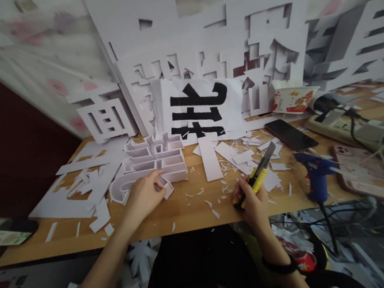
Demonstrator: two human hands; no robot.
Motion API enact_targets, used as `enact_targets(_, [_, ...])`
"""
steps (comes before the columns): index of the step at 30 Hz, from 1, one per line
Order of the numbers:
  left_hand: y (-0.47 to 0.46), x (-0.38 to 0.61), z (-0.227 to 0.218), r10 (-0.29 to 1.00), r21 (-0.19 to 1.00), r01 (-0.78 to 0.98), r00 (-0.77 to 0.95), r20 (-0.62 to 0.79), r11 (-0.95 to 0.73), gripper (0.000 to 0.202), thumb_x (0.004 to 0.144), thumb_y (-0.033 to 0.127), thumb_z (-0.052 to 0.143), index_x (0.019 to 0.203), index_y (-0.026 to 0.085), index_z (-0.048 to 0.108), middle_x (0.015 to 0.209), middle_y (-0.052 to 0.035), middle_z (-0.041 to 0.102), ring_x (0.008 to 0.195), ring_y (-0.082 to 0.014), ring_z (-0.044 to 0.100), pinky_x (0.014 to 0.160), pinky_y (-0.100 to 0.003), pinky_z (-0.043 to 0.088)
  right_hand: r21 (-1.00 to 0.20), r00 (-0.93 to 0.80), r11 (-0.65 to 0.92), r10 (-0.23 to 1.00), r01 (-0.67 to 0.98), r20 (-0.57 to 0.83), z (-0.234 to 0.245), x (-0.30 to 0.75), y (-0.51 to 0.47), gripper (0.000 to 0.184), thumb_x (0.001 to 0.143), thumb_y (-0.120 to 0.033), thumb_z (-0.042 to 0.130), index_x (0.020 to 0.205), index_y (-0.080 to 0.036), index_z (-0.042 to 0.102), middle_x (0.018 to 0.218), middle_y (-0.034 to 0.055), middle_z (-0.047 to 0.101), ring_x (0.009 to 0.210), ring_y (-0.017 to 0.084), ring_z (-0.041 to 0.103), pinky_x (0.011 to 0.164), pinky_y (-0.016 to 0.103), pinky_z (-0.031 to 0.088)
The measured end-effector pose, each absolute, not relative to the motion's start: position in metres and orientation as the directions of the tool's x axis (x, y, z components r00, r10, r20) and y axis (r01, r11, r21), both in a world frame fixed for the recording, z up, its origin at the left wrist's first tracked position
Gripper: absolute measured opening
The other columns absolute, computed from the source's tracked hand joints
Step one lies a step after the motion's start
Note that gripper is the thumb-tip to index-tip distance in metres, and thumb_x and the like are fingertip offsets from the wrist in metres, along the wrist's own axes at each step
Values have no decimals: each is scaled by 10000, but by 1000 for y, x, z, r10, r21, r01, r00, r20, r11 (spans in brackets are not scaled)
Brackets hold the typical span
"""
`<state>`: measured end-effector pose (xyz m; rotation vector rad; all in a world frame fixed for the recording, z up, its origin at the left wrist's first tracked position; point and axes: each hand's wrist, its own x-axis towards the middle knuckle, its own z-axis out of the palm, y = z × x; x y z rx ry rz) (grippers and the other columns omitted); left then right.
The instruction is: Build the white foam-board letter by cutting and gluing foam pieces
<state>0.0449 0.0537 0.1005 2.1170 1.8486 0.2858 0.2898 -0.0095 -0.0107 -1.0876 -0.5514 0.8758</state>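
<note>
My left hand (144, 195) rests on the wooden table (185, 215), its fingertips pinched on the lower edge of a white three-dimensional foam-board character (153, 161). My right hand (250, 199) is closed round a yellow utility knife (258, 174), whose blade is out and points up and to the right. Behind the character a white sheet printed with a black character (197, 107) leans upright. A loose white strip (210, 158) lies between the two hands.
White offcuts and scraps litter the table. Large cut-out foam boards (202, 39) lean against the wall. A blue glue gun (315, 175) stands at the right, with two phones (289, 134), a power strip (347, 129) and cables beyond it.
</note>
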Motion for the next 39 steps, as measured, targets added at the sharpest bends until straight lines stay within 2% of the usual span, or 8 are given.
enact_targets(7, [58,42,103,983,360,926,155,-96,-111,477,762,180,608,1237,212,636,825,37,763,747,-186,666,753,-302,488,-915,562,213,827,-343,-18,-8,290,-9,321,772,-414,735,789,-227,475,539,-93,499,411,64,410,384,184,352])
enact_targets(13, [55,44,102,987,322,940,142,-76,-110,463,784,184,607,1244,222,641,844,32,763,839,-207,682,826,-321,489,-918,552,202,833,-342,-23,-10,290,-9,314,776,-415,731,810,-226,482,548,-94,506,408,63,414,379,185,347])
enact_targets(22, [53,47,101,988,261,958,137,-68,-115,473,792,172,614,1261,221,649,881,16,765,856,-210,696,816,-314,499,-919,536,204,844,-338,-9,-12,290,-10,318,793,-427,722,825,-228,476,554,-98,510,418,70,418,389,187,352])
enact_targets(27, [55,50,108,976,227,960,190,-105,-163,457,795,137,577,1208,292,697,890,36,765,875,-209,703,774,-307,489,-915,535,211,845,-343,-6,-14,291,-9,300,807,-412,717,851,-228,484,560,-104,517,412,68,407,387,184,344])
enact_targets(34, [61,52,111,975,158,974,184,-127,-163,616,755,146,616,1365,203,550,887,6,785,965,-268,708,793,-357,490,-915,535,238,845,-325,30,-12,289,-10,273,836,-388,695,826,-224,476,564,-101,508,421,74,407,397,189,349])
enact_targets(37, [62,52,109,978,156,977,168,-122,-148,626,760,157,619,1379,204,535,891,4,785,973,-271,710,817,-365,490,-930,537,221,843,-295,30,-13,289,-11,254,853,-389,667,865,-230,470,583,-100,500,432,83,400,407,200,346])
enact_targets(39, [62,50,108,977,172,974,168,-133,-144,597,765,159,620,1357,213,556,884,11,784,949,-254,719,816,-350,491,-955,556,204,829,-215,52,-14,290,-10,248,872,-405,632,944,-237,464,612,-101,482,442,93,396,428,214,352])
